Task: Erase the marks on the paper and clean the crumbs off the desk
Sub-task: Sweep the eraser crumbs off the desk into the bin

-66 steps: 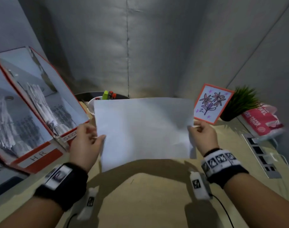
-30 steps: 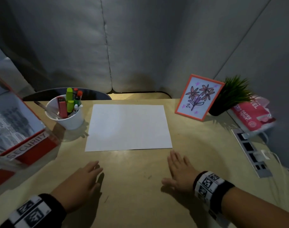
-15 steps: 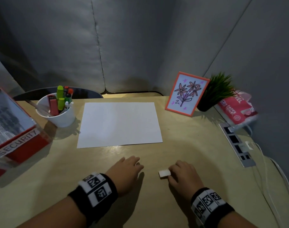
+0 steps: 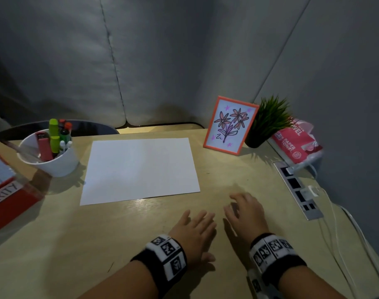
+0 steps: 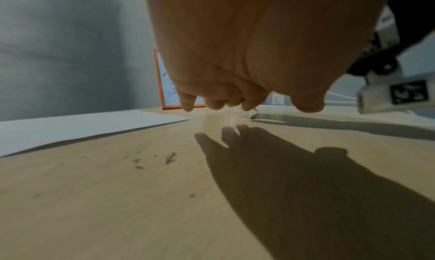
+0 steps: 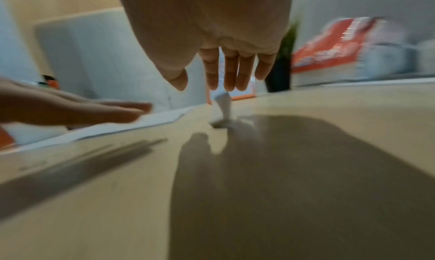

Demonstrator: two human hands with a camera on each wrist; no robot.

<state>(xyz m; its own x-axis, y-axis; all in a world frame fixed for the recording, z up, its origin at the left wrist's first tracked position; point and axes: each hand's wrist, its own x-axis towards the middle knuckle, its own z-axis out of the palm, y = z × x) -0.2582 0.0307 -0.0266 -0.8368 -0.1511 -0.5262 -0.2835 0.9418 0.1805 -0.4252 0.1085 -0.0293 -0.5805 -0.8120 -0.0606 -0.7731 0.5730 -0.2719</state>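
Note:
The white paper (image 4: 141, 169) lies flat on the wooden desk (image 4: 98, 234), with no marks that I can make out. Dark crumbs (image 5: 169, 158) are scattered on the desk near the paper's front edge. My left hand (image 4: 195, 225) rests flat, fingers straight, just past the paper's front right corner. My right hand (image 4: 245, 210) hovers beside it, fingers straight and pointing down. A small white eraser (image 6: 223, 107), blurred, stands on the desk under those fingertips; I cannot tell whether they touch it. It also shows beyond my left hand (image 5: 235, 59) as the eraser (image 5: 254, 113).
A white cup of markers (image 4: 50, 156) stands left of the paper, and a red binder (image 4: 9, 197) at the far left. A framed flower drawing (image 4: 230, 126), a potted plant (image 4: 268, 121), a paper towel pack (image 4: 296, 143) and a power strip (image 4: 298, 190) line the right side.
The paper was laid down. My right hand then held the eraser in curled fingers; now both hands sit further right and its fingers have straightened over the eraser.

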